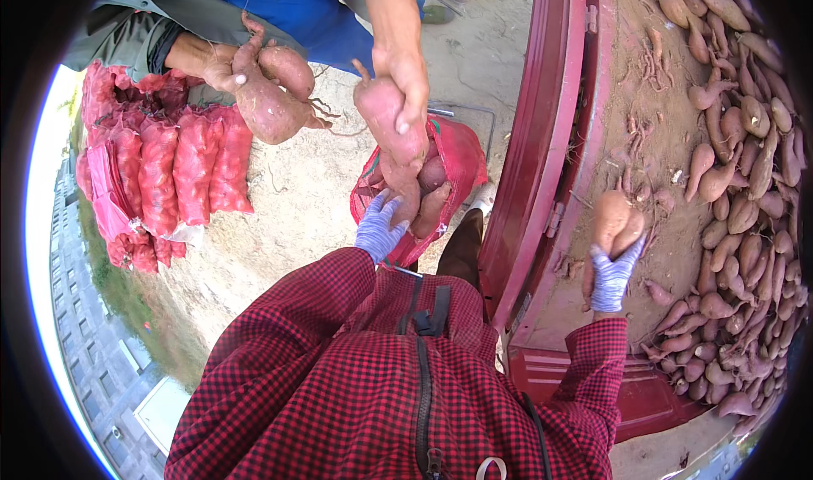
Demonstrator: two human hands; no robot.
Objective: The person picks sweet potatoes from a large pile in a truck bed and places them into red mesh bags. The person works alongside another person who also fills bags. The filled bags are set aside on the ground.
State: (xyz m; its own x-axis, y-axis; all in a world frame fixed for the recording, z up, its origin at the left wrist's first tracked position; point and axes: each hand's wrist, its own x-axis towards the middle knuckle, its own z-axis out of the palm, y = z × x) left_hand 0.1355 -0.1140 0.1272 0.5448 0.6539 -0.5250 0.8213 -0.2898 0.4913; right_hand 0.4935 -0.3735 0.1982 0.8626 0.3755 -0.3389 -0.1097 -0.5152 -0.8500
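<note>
My left hand point(380, 227), in a striped glove, has its fingers and thumb around the lower end of a sweet potato point(406, 194) at the mouth of a red mesh sack point(467, 153). More sweet potatoes point(432, 210) fill the sack. Over the truck bed, my gloved right hand point(615, 278) grips a pair of sweet potatoes point(611, 218). Across from me, a person's hand point(403, 80) holds a large sweet potato point(390, 115) above the sack. That person's other hand point(219, 67) carries knobbly, rooted sweet potatoes point(273, 99).
A heap of sweet potatoes point(749, 226) covers the far side of the truck bed point(625, 105). The red side panel point(530, 131) stands between sack and bed. Several filled red mesh sacks point(197, 162) are stacked on the sandy ground point(292, 194), with folded sacks point(108, 181) against them.
</note>
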